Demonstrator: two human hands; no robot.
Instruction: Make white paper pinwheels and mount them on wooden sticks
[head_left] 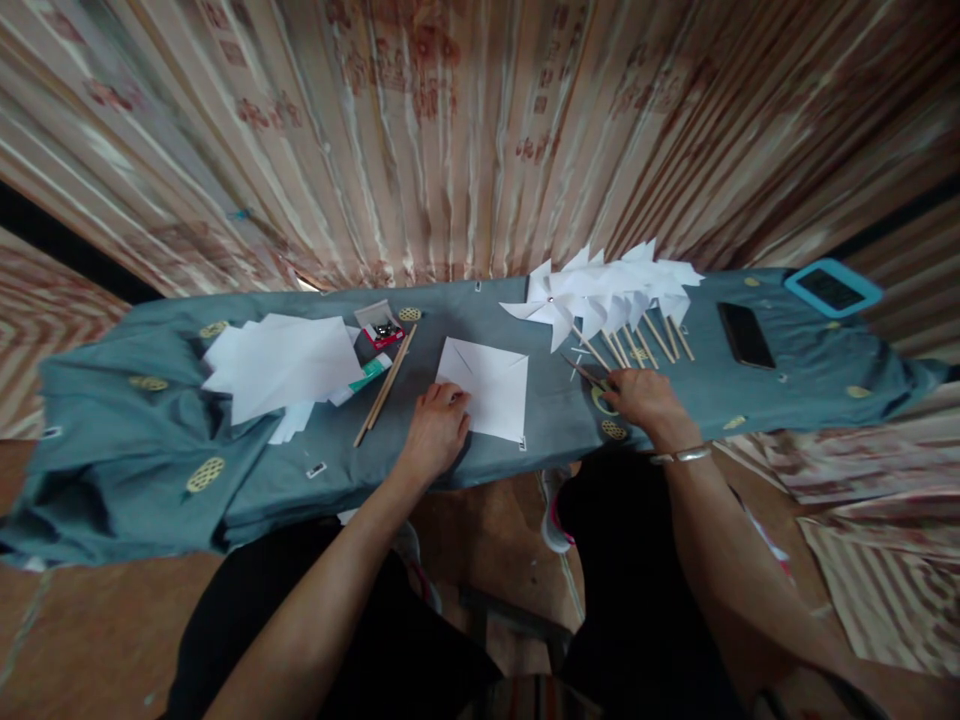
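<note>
A white square sheet of paper [491,385] lies flat on the cloth in front of me, with slits running in from its two far corners. My left hand [439,425] is closed at its left near edge, fingers curled over the paper. To the right, my right hand [649,400] is closed around a pair of scissors [600,385], their blades pointing left toward the paper and slightly away from me. Small white paper scraps lie by the blades. Just beyond are several white paper pinwheels [553,303] on wooden sticks, overlapping in a row.
On the left lie a stack of white paper [292,360], an open red box [379,326] of small metal pieces, a green-and-white packet [367,373] and wooden sticks [386,385]. A phone [746,335] and a blue-framed tablet [832,288] lie right on the grey-green cloth [300,490]. Curtains hang behind.
</note>
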